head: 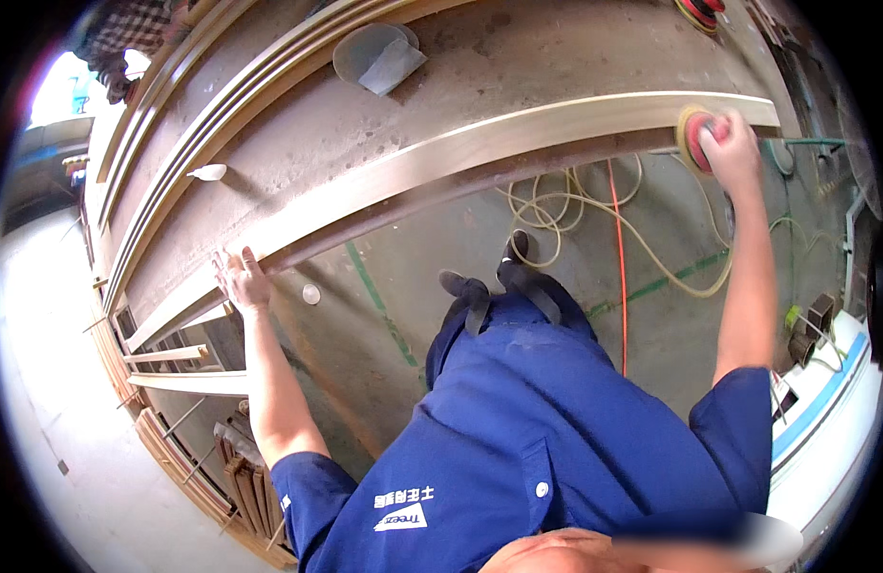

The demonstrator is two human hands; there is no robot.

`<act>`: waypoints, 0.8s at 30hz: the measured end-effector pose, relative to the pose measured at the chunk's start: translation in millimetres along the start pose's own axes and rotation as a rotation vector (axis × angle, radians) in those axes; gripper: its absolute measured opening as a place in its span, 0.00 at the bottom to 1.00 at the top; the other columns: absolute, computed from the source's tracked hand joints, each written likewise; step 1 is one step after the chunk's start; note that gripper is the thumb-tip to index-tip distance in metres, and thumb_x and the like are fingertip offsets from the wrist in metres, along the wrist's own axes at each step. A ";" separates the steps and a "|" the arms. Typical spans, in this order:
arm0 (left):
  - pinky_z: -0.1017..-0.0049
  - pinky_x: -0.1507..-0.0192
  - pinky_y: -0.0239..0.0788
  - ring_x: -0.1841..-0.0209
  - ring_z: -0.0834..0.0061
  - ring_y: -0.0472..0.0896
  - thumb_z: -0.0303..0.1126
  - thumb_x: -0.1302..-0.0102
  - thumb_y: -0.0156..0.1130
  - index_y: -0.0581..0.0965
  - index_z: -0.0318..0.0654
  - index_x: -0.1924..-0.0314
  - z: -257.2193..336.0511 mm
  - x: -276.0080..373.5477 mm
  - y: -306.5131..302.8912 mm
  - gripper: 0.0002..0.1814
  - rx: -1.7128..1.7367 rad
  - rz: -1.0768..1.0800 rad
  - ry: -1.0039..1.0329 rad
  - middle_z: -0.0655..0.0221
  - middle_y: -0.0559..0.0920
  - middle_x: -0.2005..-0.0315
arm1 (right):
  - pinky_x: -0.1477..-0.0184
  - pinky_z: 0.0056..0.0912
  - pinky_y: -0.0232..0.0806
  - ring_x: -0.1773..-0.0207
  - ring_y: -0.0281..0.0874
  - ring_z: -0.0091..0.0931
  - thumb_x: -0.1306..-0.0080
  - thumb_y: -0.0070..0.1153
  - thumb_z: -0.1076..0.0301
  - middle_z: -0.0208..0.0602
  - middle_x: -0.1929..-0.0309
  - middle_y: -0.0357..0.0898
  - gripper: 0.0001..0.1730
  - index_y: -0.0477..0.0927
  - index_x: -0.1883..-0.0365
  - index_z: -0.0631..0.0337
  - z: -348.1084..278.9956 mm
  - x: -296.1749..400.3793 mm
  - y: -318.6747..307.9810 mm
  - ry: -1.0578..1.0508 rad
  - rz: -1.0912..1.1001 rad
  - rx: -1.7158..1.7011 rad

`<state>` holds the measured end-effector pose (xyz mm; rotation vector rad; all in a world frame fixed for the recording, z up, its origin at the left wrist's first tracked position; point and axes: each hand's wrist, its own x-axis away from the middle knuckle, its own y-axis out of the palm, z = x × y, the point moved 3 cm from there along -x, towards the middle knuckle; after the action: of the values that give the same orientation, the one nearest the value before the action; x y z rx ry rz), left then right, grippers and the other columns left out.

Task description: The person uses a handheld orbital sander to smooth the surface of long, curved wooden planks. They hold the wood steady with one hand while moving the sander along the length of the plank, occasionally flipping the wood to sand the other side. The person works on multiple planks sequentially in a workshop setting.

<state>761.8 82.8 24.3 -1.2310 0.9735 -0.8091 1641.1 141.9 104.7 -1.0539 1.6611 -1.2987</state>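
A long pale wooden board (427, 154) lies along the near edge of the workbench (305, 172). My right hand (731, 150) grips a round red power sander (698, 140) with a yellowish pad, held against the board near its right end. The sander looks tilted on its side. Towards the board's left part, my left hand (242, 279) rests on it with the fingers spread, holding nothing. A pale hose (627, 229) runs from below my right forearm and lies in loops on the floor.
More long wooden strips (269, 86) lie across the bench's far side. Discs and a folded sheet (391, 66), a small white bottle (210, 172) and another red sander (699, 14) are on the bench. An orange cord (619, 265) crosses the floor. Another person (126, 32) stands at the upper left.
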 end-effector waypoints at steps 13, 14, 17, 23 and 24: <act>0.55 0.11 0.31 0.10 0.52 0.44 0.62 0.27 0.65 0.53 0.32 0.14 393.0 143.7 -25.0 0.57 0.212 -0.282 0.751 0.47 0.51 0.14 | 0.33 0.49 0.71 0.36 0.81 0.49 0.38 0.72 0.59 0.53 0.40 0.82 0.35 0.76 0.35 0.63 78.9 223.5 141.8 0.356 -0.214 -0.352; 0.55 0.11 0.30 0.10 0.52 0.43 0.63 0.27 0.64 0.53 0.32 0.14 406.1 143.0 -26.8 0.57 0.241 -0.257 0.772 0.46 0.51 0.13 | 0.33 0.50 0.71 0.35 0.79 0.50 0.39 0.72 0.59 0.53 0.38 0.81 0.36 0.75 0.35 0.61 76.1 231.5 148.9 0.384 -0.262 -0.369; 0.55 0.11 0.30 0.10 0.51 0.42 0.64 0.26 0.63 0.52 0.31 0.14 427.3 138.9 -24.6 0.58 0.261 -0.259 0.796 0.46 0.49 0.13 | 0.33 0.51 0.71 0.34 0.78 0.49 0.38 0.71 0.59 0.52 0.38 0.80 0.35 0.74 0.34 0.60 67.9 240.9 159.1 0.381 -0.318 -0.391; 0.54 0.11 0.32 0.11 0.50 0.42 0.71 0.26 0.56 0.50 0.29 0.14 407.6 131.5 -14.0 0.60 0.152 -0.213 0.725 0.45 0.50 0.14 | 0.33 0.50 0.71 0.35 0.79 0.48 0.38 0.72 0.60 0.52 0.39 0.81 0.36 0.75 0.34 0.61 50.5 216.3 136.5 0.258 -0.305 -0.381; 0.54 0.11 0.32 0.11 0.49 0.42 0.73 0.26 0.55 0.50 0.29 0.14 398.9 129.7 -13.3 0.61 0.154 -0.207 0.709 0.44 0.50 0.14 | 0.33 0.49 0.71 0.35 0.79 0.48 0.39 0.72 0.61 0.52 0.39 0.81 0.35 0.76 0.34 0.61 44.2 208.9 128.0 0.207 -0.280 -0.392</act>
<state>1180.0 115.2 39.4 -0.9245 1.3232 -1.5146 1586.0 -49.2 -45.1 -1.4666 2.0368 -1.3216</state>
